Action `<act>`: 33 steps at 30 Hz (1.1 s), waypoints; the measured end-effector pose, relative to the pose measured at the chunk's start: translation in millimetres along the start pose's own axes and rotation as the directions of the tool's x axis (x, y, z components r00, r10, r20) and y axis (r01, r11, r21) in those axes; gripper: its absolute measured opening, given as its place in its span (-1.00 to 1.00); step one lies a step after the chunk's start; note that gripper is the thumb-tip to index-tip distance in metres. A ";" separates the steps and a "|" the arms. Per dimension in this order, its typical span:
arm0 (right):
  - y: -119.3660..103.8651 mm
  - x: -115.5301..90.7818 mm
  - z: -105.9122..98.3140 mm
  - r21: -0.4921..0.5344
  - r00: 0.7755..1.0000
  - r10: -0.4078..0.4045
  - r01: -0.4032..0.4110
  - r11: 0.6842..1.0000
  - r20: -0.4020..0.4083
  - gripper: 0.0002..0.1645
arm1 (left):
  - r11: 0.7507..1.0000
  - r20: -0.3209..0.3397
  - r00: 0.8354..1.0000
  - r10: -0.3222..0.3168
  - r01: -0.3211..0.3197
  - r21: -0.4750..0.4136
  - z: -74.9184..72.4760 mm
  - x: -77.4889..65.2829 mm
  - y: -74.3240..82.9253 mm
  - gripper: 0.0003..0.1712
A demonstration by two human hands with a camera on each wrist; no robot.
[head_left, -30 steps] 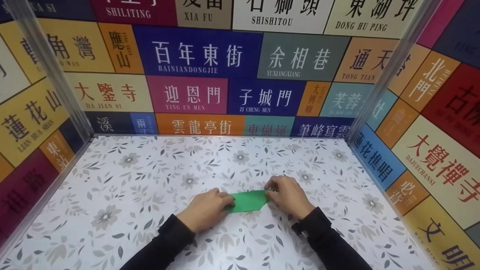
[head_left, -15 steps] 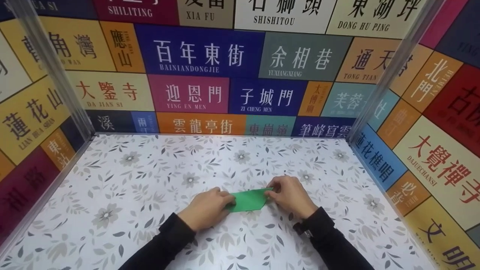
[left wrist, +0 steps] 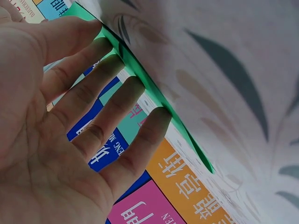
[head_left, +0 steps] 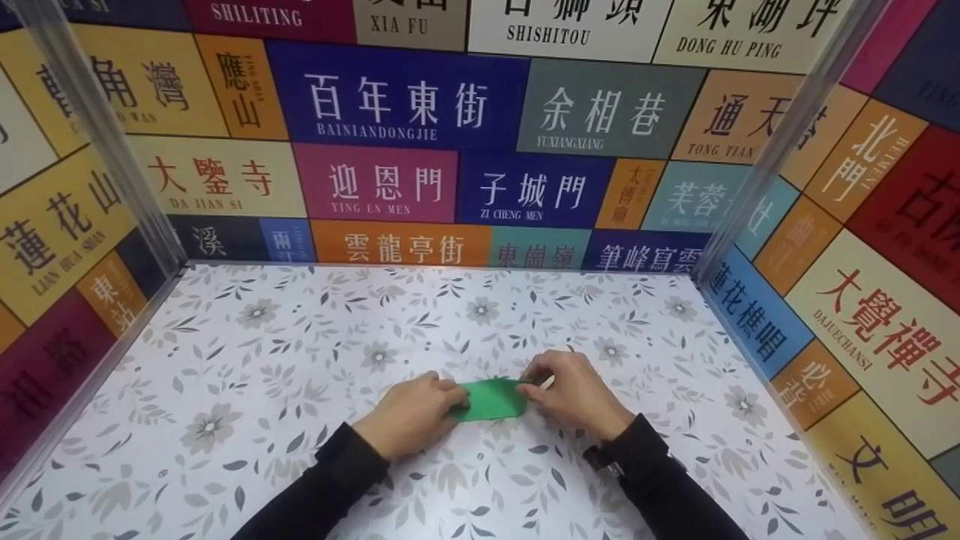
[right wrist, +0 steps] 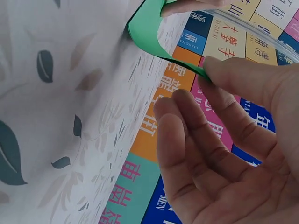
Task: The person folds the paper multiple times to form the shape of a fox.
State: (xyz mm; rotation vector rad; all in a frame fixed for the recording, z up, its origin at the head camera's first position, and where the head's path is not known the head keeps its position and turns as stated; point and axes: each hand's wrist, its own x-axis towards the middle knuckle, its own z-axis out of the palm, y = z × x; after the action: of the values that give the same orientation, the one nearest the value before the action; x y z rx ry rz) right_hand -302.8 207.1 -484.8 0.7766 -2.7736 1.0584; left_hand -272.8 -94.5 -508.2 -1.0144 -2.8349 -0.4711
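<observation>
A small piece of green paper point(head_left: 491, 400) lies on the patterned tabletop between the two hands. On its left end rests the left hand point(head_left: 416, 416); in the left wrist view, that hand's extended fingertips press along the green paper point(left wrist: 194, 148). The right hand point(head_left: 574, 394) pinches the right end between thumb and index finger. Seen from the right wrist, the green paper point(right wrist: 149, 35) bends up off the table in a curve towards the thumb of the right hand point(right wrist: 233, 140), while its other fingers are loosely bent below.
The tabletop point(head_left: 300, 450) is covered with a white sheet printed with grey flowers and leaves. Panels of coloured signs point(head_left: 397, 97) stand behind it and on both sides. Clear strips point(head_left: 780, 142) run up the corners.
The right hand has drawn slightly to the left, and the paper's right end has curled up and over with it. The left hand stays in place.
</observation>
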 end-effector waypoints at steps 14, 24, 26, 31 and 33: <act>-6.3 -1.1 1.9 0.043 0.985 -0.136 0.132 0.990 0.104 -0.92 | 0.998 -0.057 0.997 0.051 -0.050 0.027 4.8 -0.4 -2.3 -0.81; -11.4 -2.0 5.5 0.071 0.962 -0.227 0.219 0.973 0.149 -0.90 | 0.998 -0.069 0.996 0.054 -0.052 0.035 5.6 0.3 -2.3 -0.84; -12.3 -2.4 7.4 0.068 0.957 -0.244 0.236 0.969 0.156 -0.91 | 0.998 -0.063 0.997 0.050 -0.047 0.039 5.9 0.4 -2.0 -0.86; -13.2 -3.6 13.2 0.046 0.945 -0.268 0.265 0.963 0.187 -0.93 | 0.998 -0.041 0.999 0.032 -0.030 0.046 6.4 0.1 -0.7 -0.87; -12.8 -4.2 15.6 0.039 0.941 -0.274 0.271 0.962 0.197 -0.92 | 0.999 -0.040 0.999 0.032 -0.031 0.044 6.3 0.3 0.0 -0.88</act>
State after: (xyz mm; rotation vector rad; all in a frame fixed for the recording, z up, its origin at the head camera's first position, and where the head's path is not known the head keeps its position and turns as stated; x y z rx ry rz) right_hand -291.3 190.8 -490.0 1.2920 -2.7064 0.9921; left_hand -273.0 -92.3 -514.1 -1.0278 -2.7761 -0.4201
